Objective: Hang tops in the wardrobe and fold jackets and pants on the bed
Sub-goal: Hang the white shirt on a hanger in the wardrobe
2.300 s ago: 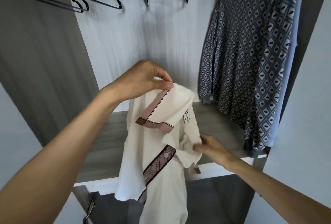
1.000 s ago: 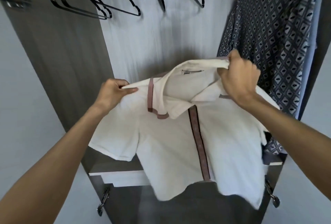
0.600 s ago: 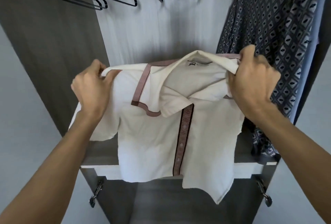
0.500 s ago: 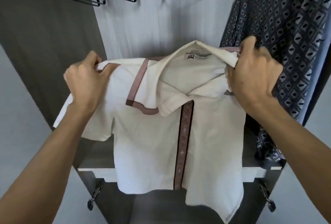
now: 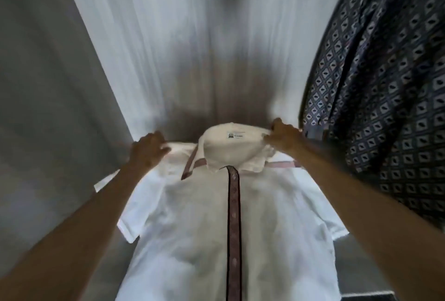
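A white short-sleeved shirt (image 5: 204,223) with a pink-trimmed collar and a dark patterned button strip lies spread front-up on the wardrobe's grey shelf (image 5: 375,264). My left hand (image 5: 148,150) grips its left shoulder. My right hand (image 5: 283,135) pinches the right side of the collar. The shirt's label shows inside the raised collar. The frame is blurred by motion.
A dark blue diamond-patterned top (image 5: 390,88) hangs at the right, close to my right arm. The pale back wall (image 5: 192,35) of the wardrobe stands behind the shirt and a grey side panel (image 5: 48,84) at the left. No hangers are in view.
The shirt, held up in the air by both hands before, now lies down flat on the shelf. My view has dropped, so the hangers have left the frame.
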Motion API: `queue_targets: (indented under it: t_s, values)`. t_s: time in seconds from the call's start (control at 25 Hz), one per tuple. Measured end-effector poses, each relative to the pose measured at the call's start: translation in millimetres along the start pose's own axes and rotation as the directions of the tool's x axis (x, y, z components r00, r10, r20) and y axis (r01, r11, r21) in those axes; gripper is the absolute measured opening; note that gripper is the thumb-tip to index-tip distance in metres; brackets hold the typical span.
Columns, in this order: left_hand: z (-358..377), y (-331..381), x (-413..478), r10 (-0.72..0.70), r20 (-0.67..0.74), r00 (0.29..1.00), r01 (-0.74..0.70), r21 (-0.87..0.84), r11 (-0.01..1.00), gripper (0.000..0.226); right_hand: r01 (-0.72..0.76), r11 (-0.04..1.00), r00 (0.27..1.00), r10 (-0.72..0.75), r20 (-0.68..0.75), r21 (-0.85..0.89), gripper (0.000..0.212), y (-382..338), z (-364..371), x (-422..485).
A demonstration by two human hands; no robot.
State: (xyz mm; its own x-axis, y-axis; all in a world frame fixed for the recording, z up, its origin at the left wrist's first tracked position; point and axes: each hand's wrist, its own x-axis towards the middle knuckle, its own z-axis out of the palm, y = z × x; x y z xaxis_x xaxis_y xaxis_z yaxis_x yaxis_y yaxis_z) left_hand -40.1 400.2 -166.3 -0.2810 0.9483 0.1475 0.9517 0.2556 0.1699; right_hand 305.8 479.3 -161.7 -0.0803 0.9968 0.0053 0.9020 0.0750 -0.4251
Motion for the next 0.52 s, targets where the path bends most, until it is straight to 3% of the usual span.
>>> queue_targets:
  t_s: [0.08,0.12,0.16,0.24,0.28,0.4,0.52]
  values:
    - [50,-6,9,-0.009,0.170,0.985,0.009,-0.003,1.000,0.050,-0.108,0.925,0.969,0.016,0.247,0.363,0.040,37,45,9]
    - [68,0,14,0.030,0.185,0.982,-0.015,-0.082,0.997,0.047,-0.146,0.897,0.959,0.025,0.281,0.418,0.034,58,61,11]
    - [80,12,16,0.083,0.187,0.979,-0.047,-0.189,0.981,0.038,-0.158,0.899,0.958,0.040,0.284,0.409,0.027,82,75,12]
    - [89,55,14,0.154,0.224,0.962,-0.039,-0.447,0.894,0.015,-0.167,0.960,0.973,0.124,0.192,0.225,0.021,123,85,7]
    - [93,82,16,0.193,0.241,0.951,-0.045,-0.511,0.859,0.015,-0.175,0.969,0.978,0.152,0.140,0.173,0.022,140,87,7]
    - [103,161,22,0.297,0.297,0.908,-0.127,-0.480,0.868,0.034,-0.133,0.969,0.982,0.100,0.163,0.209,0.039,147,83,-2]
    - [128,213,16,0.265,0.465,0.845,-0.082,-0.377,0.923,0.050,-0.008,0.981,0.980,-0.030,0.195,0.193,0.058,140,89,-4]
